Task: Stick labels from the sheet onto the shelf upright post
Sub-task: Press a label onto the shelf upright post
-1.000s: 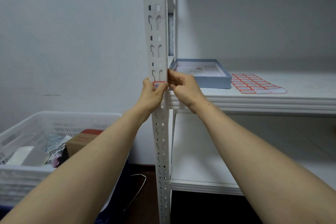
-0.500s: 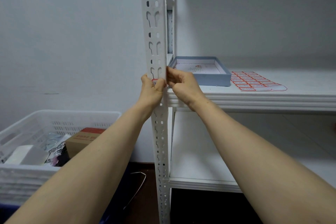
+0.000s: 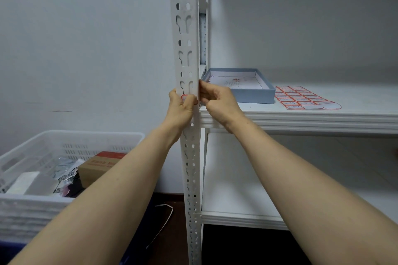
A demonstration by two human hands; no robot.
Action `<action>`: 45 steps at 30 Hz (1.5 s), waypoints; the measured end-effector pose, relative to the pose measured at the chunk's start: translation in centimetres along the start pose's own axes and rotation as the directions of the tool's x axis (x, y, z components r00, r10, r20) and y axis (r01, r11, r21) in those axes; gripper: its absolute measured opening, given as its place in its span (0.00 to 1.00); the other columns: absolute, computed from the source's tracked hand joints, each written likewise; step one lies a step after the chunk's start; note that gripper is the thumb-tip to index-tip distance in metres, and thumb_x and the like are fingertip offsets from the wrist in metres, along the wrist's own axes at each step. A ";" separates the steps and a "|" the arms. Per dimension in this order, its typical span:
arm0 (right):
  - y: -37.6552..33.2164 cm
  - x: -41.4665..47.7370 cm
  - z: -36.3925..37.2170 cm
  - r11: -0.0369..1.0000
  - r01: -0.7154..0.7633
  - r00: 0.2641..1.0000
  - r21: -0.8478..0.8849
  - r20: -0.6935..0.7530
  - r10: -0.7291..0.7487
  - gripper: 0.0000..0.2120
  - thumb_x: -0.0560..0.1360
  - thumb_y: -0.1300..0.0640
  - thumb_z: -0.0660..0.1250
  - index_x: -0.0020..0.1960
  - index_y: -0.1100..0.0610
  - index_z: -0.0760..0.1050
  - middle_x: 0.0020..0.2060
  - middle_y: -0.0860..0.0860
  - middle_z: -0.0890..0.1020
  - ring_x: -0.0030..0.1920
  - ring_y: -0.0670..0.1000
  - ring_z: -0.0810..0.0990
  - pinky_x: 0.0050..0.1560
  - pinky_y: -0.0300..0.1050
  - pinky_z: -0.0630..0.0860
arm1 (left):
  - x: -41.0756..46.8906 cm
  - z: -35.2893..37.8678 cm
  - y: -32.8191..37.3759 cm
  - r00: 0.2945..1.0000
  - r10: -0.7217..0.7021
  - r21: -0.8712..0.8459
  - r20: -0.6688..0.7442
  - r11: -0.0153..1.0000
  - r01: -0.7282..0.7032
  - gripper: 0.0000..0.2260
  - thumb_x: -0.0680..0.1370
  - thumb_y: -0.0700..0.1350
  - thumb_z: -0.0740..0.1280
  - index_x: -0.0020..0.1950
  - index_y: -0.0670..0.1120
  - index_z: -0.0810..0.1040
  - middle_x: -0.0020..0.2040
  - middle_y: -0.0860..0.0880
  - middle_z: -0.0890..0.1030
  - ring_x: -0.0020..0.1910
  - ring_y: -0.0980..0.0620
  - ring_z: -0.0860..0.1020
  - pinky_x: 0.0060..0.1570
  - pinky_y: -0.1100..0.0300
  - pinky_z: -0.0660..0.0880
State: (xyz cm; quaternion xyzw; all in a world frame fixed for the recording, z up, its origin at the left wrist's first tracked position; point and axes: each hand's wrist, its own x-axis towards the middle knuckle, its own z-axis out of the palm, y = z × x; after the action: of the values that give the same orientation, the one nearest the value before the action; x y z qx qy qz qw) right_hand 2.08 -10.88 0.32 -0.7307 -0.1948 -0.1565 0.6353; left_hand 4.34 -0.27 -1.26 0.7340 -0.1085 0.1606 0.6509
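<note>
The left hand (image 3: 182, 108) grips the white slotted metal upright post (image 3: 187, 28), its thumb pressing a small red-bordered label (image 3: 185, 98) flat so it bonds. The right hand (image 3: 217, 101), fingertips curled, pinches the post's edge alongside, probably steadying it. The red-bordered label sheet (image 3: 301, 98) lies nearby on the white shelf (image 3: 312, 119).

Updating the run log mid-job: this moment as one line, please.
step: pressing label onto post | left hand: grips post, thumb on label | right hand: fingertips at post edge | sheet: on shelf beside box
</note>
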 end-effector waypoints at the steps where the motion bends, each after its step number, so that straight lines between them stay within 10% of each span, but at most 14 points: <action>1: 0.0 0.0 0.1 1.000 -0.002 1.000 0.002 -0.002 0.002 0.27 0.70 0.79 0.57 0.65 0.62 0.73 0.53 0.50 0.80 0.57 0.45 0.78 0.62 0.38 0.73 | 0.0 0.0 0.0 1.000 -0.003 -0.002 -0.005 1.000 0.003 0.09 0.79 0.39 0.58 0.57 0.42 0.62 0.44 0.51 0.68 0.40 0.58 0.69 0.26 0.78 0.65; 12: 0.2 0.1 0.0 1.000 -0.005 1.000 0.001 -0.001 0.005 0.26 0.71 0.79 0.57 0.65 0.62 0.73 0.58 0.55 0.80 0.58 0.46 0.78 0.61 0.38 0.73 | -0.1 -0.3 0.1 0.999 -0.026 -0.021 0.047 0.999 0.027 0.11 0.79 0.42 0.57 0.60 0.42 0.63 0.58 0.45 0.67 0.45 0.58 0.71 0.34 0.70 0.67; 23: -0.1 -0.1 0.2 1.000 -0.006 1.000 0.025 0.000 0.006 0.28 0.69 0.80 0.56 0.66 0.65 0.71 0.60 0.59 0.78 0.59 0.48 0.77 0.63 0.39 0.72 | 0.0 0.1 0.5 0.999 -0.035 -0.008 0.011 0.999 0.035 0.15 0.80 0.40 0.56 0.65 0.38 0.61 0.43 0.51 0.68 0.38 0.60 0.69 0.33 0.65 0.64; 29: -0.1 0.0 0.1 1.000 -0.009 1.000 0.005 -0.007 0.009 0.25 0.71 0.78 0.58 0.65 0.63 0.73 0.58 0.56 0.80 0.57 0.45 0.77 0.62 0.38 0.73 | 0.0 -0.3 0.2 0.997 -0.058 -0.026 0.054 0.998 0.060 0.15 0.79 0.43 0.56 0.64 0.39 0.63 0.58 0.45 0.67 0.42 0.60 0.70 0.35 0.64 0.65; 45: 0.3 0.3 0.1 1.000 -0.021 1.000 0.014 -0.002 0.021 0.26 0.71 0.79 0.58 0.66 0.63 0.72 0.59 0.56 0.79 0.59 0.48 0.78 0.63 0.42 0.73 | 0.0 -0.3 0.1 0.998 -0.033 -0.001 0.047 0.999 0.033 0.11 0.79 0.41 0.57 0.60 0.43 0.61 0.56 0.46 0.69 0.50 0.54 0.71 0.37 0.67 0.65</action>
State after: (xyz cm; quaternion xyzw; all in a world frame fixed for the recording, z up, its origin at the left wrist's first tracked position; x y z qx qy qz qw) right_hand 2.50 -10.81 0.18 -0.7282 -0.1878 -0.1493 0.6420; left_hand 4.26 0.04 -1.15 0.7387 -0.1119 0.1322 0.6515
